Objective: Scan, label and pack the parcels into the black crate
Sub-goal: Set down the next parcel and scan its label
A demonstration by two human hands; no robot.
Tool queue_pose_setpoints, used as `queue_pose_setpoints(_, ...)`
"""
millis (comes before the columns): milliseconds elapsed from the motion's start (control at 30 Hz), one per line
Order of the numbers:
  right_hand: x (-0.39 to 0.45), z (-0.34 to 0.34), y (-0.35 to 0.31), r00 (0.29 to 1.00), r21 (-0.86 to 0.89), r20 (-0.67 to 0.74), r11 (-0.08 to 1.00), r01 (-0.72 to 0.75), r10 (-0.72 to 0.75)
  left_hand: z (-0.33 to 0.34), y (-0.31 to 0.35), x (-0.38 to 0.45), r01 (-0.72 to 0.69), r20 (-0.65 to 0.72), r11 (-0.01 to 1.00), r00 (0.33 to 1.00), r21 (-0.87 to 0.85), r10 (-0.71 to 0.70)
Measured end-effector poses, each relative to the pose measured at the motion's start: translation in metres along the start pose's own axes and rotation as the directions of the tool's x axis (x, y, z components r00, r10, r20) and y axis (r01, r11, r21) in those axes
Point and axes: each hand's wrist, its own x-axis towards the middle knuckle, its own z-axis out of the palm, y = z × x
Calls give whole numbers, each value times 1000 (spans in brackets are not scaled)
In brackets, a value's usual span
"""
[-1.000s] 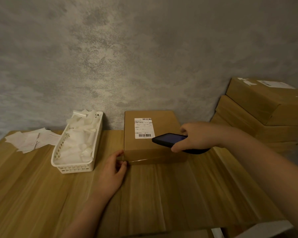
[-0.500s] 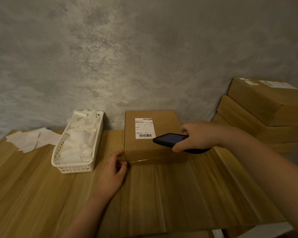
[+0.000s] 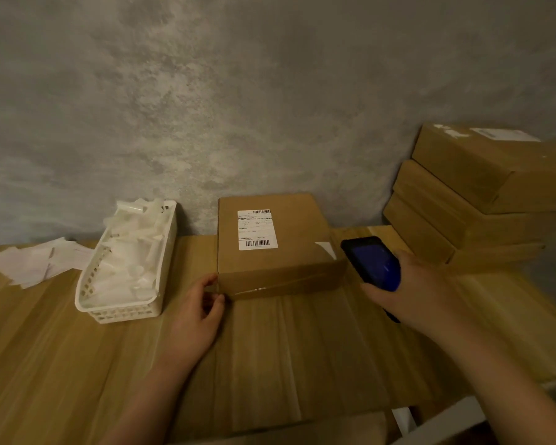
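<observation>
A brown cardboard parcel [image 3: 289, 239] lies flat on the wooden table [image 3: 302, 348] against the wall, with a white barcode label [image 3: 256, 229] on its top. My left hand [image 3: 196, 313] rests on the table, fingertips touching the parcel's front left corner. My right hand [image 3: 411, 287] holds a dark phone [image 3: 371, 261] with a blue screen, just right of the parcel and level with its front right corner. The black crate is out of sight.
A white plastic basket [image 3: 93, 293] full of white slips stands left of the parcel. Loose paper sheets [image 3: 36, 261] lie at the far left. A stack of three cardboard boxes [image 3: 482, 200] sits at the right by the wall.
My right hand has pulled the phone off the parcel's top toward the right and nearer to me, uncovering the parcel's right side. My left hand has stayed at the corner.
</observation>
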Motion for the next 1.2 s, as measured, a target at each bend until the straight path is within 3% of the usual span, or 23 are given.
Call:
queue_pose_setpoints(367,-19,71,71,996,34,-50,997,-73,74,3,0,1,28,-7,999,1000,18,-28)
queue_pose_setpoints(700,-24,84,82,997,-11,-61,998,-55,54,3,20,-4,25,1,995,1000,101,-26)
queue_pose_setpoints(833,-25,75,75,999,36,9,999,-40,40,4,27,-8,45,11,983,999,177,-48)
queue_pose_setpoints(1000,-18,52,33,985,47,-62,985,166,-163,-13,50,-31,-24,16,902,1000,431,19)
queue_pose_setpoints(1200,-6,48,-62,914,185,-110,896,405,-391,-67,57,-38,-123,-101,857,975,500,199)
